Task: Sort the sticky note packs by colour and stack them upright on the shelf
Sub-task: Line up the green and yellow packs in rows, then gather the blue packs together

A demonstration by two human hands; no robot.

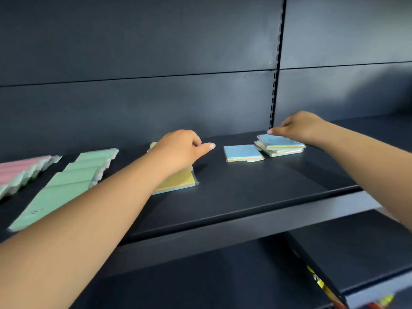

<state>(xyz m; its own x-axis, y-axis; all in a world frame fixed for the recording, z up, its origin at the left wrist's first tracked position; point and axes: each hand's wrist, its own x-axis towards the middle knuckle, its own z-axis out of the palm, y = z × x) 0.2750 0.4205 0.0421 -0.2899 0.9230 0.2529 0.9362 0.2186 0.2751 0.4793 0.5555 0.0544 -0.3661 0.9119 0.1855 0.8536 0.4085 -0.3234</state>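
Two hands reach over the dark shelf (245, 192): right hand (298, 127) pinches the blue-topped pack pile (279, 144), likely to lift one; left hand (178, 150), loosely curled, steadies the yellow pack (176, 180) left of it.

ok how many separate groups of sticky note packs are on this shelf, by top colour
pink row: 1
green row: 1
yellow-topped group, partly under the left hand: 1
blue-topped: 2, a lone pack and a pile by the right hand
total: 5
The packs within the rows overlap too much to count.
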